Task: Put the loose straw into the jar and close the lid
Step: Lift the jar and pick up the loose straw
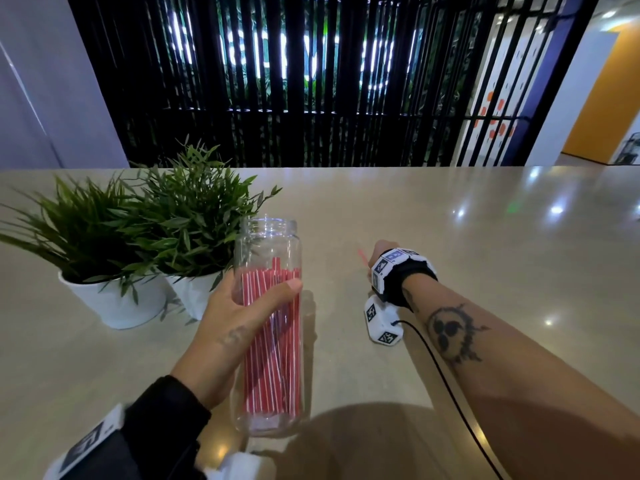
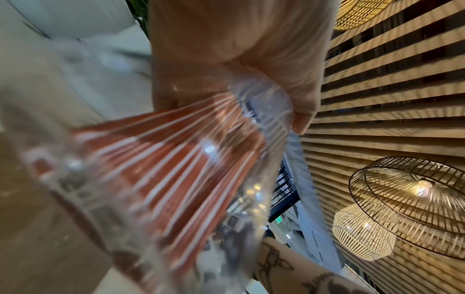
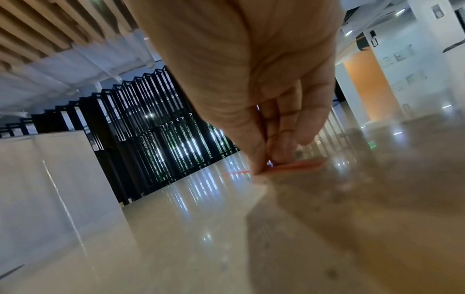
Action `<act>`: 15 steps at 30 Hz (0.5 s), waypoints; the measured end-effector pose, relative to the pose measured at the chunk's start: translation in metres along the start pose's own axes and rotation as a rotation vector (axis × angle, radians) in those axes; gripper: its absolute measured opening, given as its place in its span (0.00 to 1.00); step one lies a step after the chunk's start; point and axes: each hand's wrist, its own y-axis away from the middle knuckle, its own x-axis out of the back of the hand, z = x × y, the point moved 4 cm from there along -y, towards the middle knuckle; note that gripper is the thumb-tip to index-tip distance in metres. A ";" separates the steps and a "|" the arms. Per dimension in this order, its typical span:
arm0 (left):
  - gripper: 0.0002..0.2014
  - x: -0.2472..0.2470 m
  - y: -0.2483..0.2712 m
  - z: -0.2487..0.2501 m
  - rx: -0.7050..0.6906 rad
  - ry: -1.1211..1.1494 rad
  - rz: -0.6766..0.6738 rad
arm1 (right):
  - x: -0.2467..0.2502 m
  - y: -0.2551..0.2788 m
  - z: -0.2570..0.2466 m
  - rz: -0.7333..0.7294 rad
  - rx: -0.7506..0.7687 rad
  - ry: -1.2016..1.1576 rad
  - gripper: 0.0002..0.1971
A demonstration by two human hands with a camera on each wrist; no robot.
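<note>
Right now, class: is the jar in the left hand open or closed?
Open. The jar, gripped by the left hand, shows a bare threaded mouth with no lid on it. No lid is visible in any view.

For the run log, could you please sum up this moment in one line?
left hand grips open jar | right hand pinches loose straw on table

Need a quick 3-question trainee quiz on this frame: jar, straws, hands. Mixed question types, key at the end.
1. True or false: the lid is on the jar.
2. What does the right hand pinch? A) a plant leaf B) the loose straw C) a cable
3. Fill in: the left hand grips the ____.

Key
1. False: the mouth is open and no lid shows in any view.
2. B: thumb and fingers pinch it low, at the table.
3. jar, upright and holding red straws, beside two potted plants.
</note>
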 end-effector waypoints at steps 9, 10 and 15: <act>0.24 0.002 0.000 0.004 0.016 0.038 0.007 | -0.011 -0.004 0.005 -0.059 0.083 0.224 0.07; 0.24 0.001 0.000 0.006 0.017 0.044 0.011 | -0.011 -0.006 0.005 -0.061 0.081 0.204 0.07; 0.25 -0.001 0.003 0.009 0.006 0.047 0.024 | -0.008 0.001 -0.007 -0.156 0.192 -0.363 0.09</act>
